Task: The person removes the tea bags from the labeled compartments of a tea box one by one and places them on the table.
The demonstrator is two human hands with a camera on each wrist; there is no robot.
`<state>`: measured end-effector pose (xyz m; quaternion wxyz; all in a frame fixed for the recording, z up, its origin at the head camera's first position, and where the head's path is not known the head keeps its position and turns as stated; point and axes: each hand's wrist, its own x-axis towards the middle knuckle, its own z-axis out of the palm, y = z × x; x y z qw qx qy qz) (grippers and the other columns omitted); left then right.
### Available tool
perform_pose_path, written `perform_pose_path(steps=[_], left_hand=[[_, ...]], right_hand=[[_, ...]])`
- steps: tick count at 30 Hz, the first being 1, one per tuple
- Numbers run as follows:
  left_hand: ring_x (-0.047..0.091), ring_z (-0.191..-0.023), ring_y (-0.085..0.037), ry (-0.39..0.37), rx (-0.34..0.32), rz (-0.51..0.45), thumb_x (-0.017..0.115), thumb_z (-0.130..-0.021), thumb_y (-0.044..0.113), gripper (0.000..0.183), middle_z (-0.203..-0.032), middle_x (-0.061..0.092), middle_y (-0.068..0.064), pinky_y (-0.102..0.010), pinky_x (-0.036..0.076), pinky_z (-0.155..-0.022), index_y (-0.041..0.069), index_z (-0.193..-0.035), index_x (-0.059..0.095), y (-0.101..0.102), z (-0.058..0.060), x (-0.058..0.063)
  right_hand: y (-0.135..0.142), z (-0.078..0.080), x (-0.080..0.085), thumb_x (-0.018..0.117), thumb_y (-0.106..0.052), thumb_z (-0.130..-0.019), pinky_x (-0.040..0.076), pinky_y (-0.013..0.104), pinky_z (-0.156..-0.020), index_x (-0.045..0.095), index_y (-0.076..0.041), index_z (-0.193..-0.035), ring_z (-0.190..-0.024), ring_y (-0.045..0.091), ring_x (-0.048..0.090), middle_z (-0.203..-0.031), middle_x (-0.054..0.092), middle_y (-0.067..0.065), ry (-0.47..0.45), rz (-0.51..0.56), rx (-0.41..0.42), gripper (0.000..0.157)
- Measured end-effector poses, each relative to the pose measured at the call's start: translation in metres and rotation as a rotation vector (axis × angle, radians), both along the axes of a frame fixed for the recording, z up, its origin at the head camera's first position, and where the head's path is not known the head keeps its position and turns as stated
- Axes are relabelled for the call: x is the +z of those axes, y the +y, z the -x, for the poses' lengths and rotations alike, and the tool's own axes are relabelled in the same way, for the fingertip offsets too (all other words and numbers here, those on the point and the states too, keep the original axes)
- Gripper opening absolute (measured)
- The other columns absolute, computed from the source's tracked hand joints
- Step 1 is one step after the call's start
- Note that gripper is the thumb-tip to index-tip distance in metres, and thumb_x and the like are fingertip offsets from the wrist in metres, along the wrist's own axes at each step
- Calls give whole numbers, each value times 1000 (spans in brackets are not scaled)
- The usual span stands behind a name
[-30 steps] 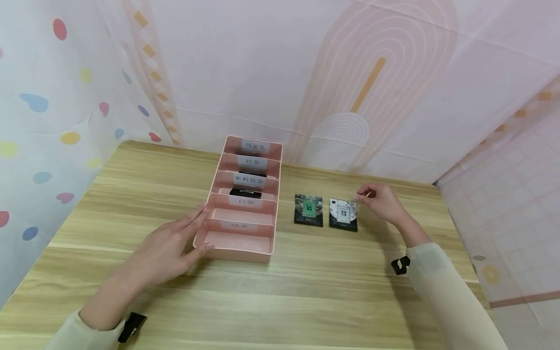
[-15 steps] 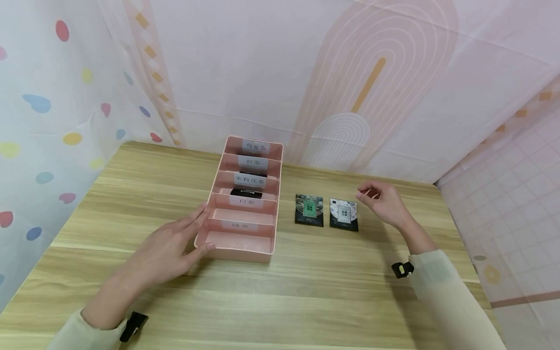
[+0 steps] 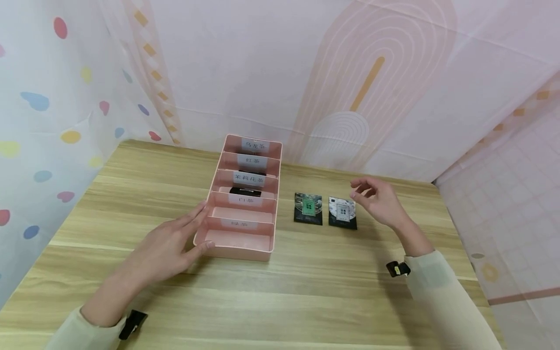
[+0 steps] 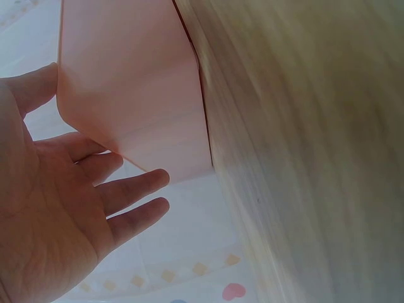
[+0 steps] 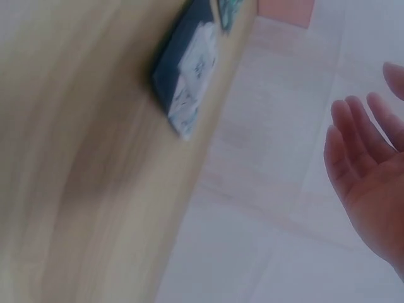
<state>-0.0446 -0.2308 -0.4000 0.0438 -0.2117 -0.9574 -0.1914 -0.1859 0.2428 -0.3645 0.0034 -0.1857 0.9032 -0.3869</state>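
A long pink divider box (image 3: 239,253) with several labelled compartments stands left of the middle in the head view. My left hand (image 3: 164,250) rests on its near left corner, thumb at the front rim and fingers along the left side. Its fingers look fairly straight in the left wrist view, against the pink wall (image 4: 136,82). Right of the box lie two tea packets, one with a green label (image 3: 308,208) and one white and black (image 3: 343,213). Just above the white packet's right corner hovers my right hand (image 3: 379,203), fingers loosely bent and holding nothing.
Black packets (image 3: 246,192) sit in some of the farther compartments; the two nearest show bare pink floors. Behind the wooden table (image 3: 306,296) hangs a pale patterned cloth (image 3: 245,73). Black straps show at both wrists.
My right hand has lifted from the white packet's upper right corner and shifted slightly back and left. The left hand, box and packets keep their places.
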Motion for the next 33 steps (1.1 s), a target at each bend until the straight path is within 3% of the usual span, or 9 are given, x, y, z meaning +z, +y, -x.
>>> perform_pose_path(steps=[9, 19, 26, 33], left_hand=[[59, -130, -47, -9, -9, -4, 68, -101, 41, 77, -166, 37, -18, -61, 49, -104, 0, -159, 41, -1, 1, 0], [59, -130, -47, -4, -2, -5, 67, -102, 41, 75, -166, 37, -18, -61, 49, -105, 0, -159, 41, -2, 0, -2], [59, -131, -46, 3, -2, -3, 66, -103, 41, 73, -165, 38, -19, -62, 50, -104, -2, -157, 43, -1, 0, -2], [58, -131, -46, -4, 0, -7, 66, -102, 42, 75, -166, 37, -18, -62, 49, -105, 0, -158, 42, -1, 1, -2]], right_hand=[[-18, -4, 7, 75, -1, -94, 52, 53, -96, 66, 6, -132, -113, 37, 65, -126, 70, 22, 89, 41, 117, 40], [-40, -8, 10, 76, -3, -92, 48, 60, -104, 61, 3, -141, -126, 40, 58, -139, 63, 22, 120, 16, 195, 52], [-55, -9, 11, 76, -13, -94, 33, 63, -119, 56, 1, -148, -143, 43, 46, -151, 55, 23, 132, -34, 236, 59], [-71, -8, 12, 76, -20, -96, 36, 60, -117, 55, -4, -151, -143, 38, 47, -150, 57, 18, 150, -50, 281, 61]])
